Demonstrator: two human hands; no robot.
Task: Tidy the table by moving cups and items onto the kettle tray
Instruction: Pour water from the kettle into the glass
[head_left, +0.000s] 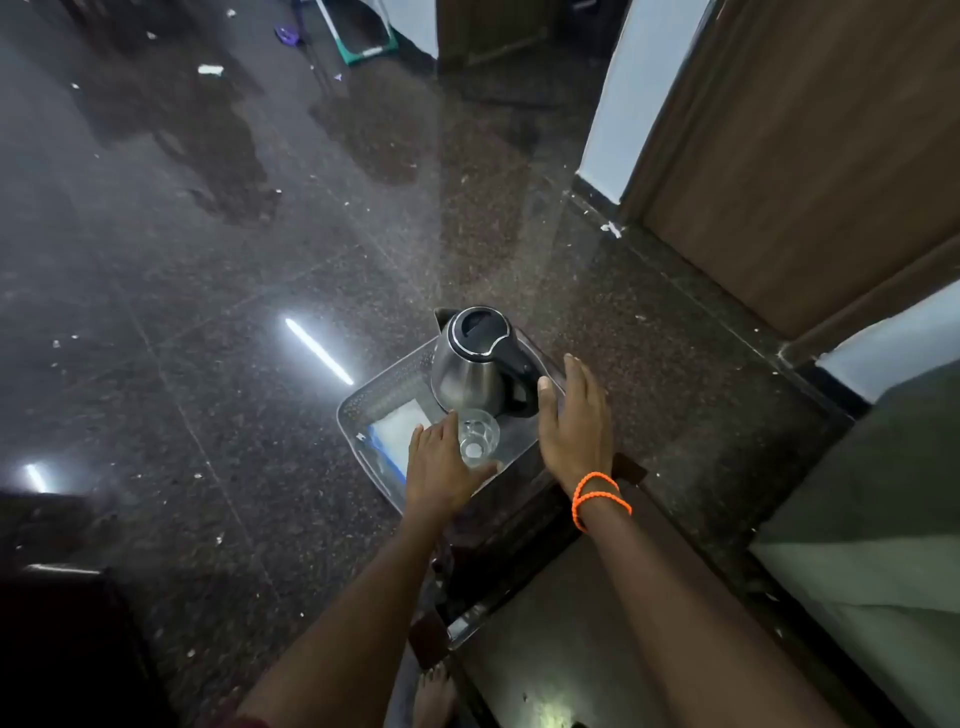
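Evidently glass (478, 439) stood on tray (384, 387), near side of kettle (480, 364). Left hand (441, 467) cupped glass loosely, fingers relaxed. Right hand (574, 421) flat, spread over tray's right edge, gripping nothing. Best practice, likely: steady tray, release glass gently, avoid knocking kettle.

Dark table (519, 525), clear tray (374, 395) on its far corner, overhanging

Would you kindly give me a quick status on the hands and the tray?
Left hand open against the glass. Right hand open, beside the kettle. Glass upright on tray with kettle. Nothing blocking.
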